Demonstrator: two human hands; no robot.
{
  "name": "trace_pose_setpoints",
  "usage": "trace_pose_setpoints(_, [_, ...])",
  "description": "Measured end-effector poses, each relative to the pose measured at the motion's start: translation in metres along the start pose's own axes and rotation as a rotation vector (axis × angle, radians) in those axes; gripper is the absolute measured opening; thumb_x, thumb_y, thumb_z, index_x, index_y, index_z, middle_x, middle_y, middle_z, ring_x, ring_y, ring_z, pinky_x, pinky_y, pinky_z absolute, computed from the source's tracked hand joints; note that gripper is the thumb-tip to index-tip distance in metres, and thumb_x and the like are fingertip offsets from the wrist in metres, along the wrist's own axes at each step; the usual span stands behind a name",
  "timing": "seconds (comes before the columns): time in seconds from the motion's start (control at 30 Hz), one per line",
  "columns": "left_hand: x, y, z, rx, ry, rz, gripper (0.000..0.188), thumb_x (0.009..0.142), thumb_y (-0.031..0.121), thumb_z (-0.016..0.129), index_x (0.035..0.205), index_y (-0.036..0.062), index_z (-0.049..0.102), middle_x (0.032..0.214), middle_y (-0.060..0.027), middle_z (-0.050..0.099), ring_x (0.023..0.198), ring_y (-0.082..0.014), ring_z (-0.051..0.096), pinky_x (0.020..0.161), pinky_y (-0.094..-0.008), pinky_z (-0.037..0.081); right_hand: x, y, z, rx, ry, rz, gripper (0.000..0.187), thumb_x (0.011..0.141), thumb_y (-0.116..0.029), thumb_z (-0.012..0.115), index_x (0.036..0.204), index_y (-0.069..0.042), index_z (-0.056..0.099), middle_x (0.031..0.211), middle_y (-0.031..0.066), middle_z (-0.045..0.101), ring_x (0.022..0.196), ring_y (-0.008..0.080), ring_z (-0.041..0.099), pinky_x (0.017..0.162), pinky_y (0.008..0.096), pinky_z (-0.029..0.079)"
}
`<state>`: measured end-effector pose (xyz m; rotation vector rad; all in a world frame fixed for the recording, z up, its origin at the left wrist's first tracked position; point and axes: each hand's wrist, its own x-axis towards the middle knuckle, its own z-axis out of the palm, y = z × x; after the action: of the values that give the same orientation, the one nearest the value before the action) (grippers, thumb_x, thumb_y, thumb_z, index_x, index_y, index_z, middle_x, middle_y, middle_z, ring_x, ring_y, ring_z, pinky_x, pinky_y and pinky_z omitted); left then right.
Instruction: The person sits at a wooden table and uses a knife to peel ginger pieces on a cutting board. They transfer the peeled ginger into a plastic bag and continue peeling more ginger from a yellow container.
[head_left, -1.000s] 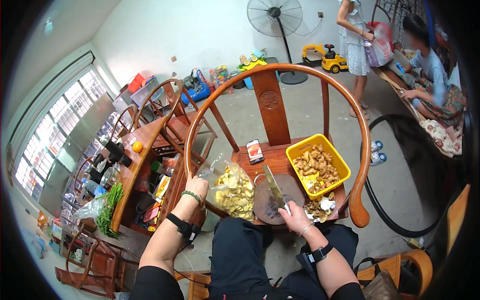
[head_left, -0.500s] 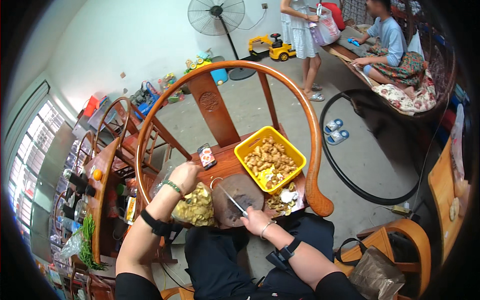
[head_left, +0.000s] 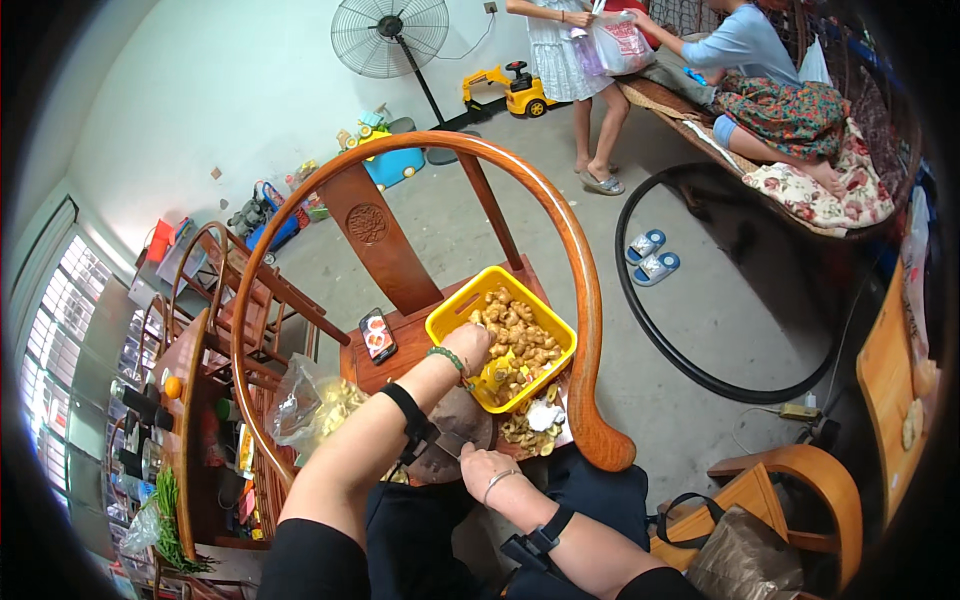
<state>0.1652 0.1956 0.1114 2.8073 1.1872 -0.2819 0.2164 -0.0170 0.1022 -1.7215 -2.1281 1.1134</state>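
My left hand (head_left: 468, 346) reaches into a yellow plastic basket (head_left: 561, 361) of ginger roots (head_left: 522, 325). Its back is toward me, and the fingers are hidden, so I cannot tell whether they grip a root. My right hand (head_left: 486, 470) is closed round a knife (head_left: 450, 443), low over the near part of a round, dark-stained chopping board (head_left: 470, 408). My left forearm covers part of the board and blade. Left of the board stands a clear plastic bag (head_left: 297, 398) with pale ginger slices (head_left: 338, 405), partly behind that forearm.
These things rest on a wooden armchair (head_left: 592, 310) with a curved back rail. A phone (head_left: 377, 335) lies beside the basket. Scraps (head_left: 530, 436) and a crumpled white piece (head_left: 545, 414) lie below it. Two people are at the back right, near a plastic bag (head_left: 622, 45).
My left hand has moved from above the bag of slices, rightward into the basket. My right hand still holds the knife. The view has shifted, and the seated person now reaches toward the carried bag.
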Motion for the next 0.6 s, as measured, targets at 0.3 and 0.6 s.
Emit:
trace_pose_setpoints(0.3, [0.041,-0.012,0.076,0.136,0.022,0.082,0.02,0.083,0.011,0.049,0.081,0.0034,0.067,0.084,-0.0175,0.068,0.084,-0.0317,0.066,0.084,-0.041,0.048,0.0,0.007,0.002,0.008,0.002,0.014,0.023,0.092,-0.01,0.042,0.103,0.005,0.055,0.093,0.0256,0.069,0.086,0.0356,0.071,0.073,0.0441,0.057])
trace_pose_setpoints(0.6, [0.039,0.016,0.069,0.211,-0.08,-0.031,0.018,0.08,0.01,0.057,0.095,0.0019,0.062,0.093,-0.017,0.068,0.097,-0.0321,0.061,0.082,-0.0392,0.053,0.009,0.005,0.017,0.138,-0.063,0.004,0.027,0.092,-0.007,0.037,0.11,0.009,0.049,0.098,0.0289,0.067,0.09,0.039,0.069,0.076,0.0464,0.056])
